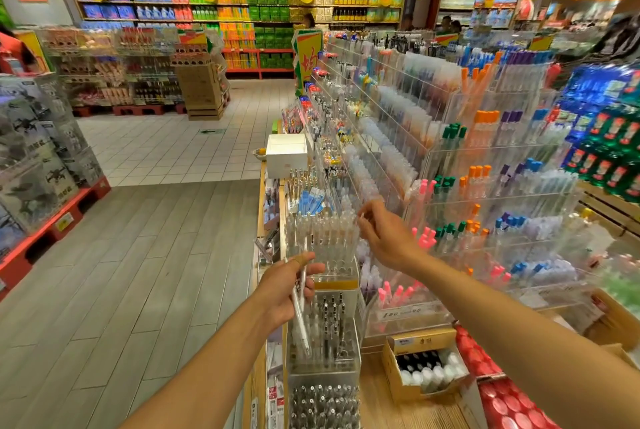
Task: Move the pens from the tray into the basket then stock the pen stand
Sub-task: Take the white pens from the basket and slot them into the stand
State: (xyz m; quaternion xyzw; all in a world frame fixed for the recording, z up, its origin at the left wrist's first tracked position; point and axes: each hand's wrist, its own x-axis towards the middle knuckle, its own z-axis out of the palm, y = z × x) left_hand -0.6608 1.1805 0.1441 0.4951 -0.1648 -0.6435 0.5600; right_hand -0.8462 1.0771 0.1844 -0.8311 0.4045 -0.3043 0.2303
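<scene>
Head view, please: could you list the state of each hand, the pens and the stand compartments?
Left hand: grips a few clear pens.
Right hand: fingers pinched together at the top tier; anything held is too small to tell.
Pen stand top tier: nearly full, pens upright.
Cardboard box: open, bottles inside.

Left hand (284, 290) gripping clear pens (300, 311) near clear pen stand (323, 245), right hand (384, 234) pinching above stand's right edge, cardboard box (422, 364) near right
</scene>
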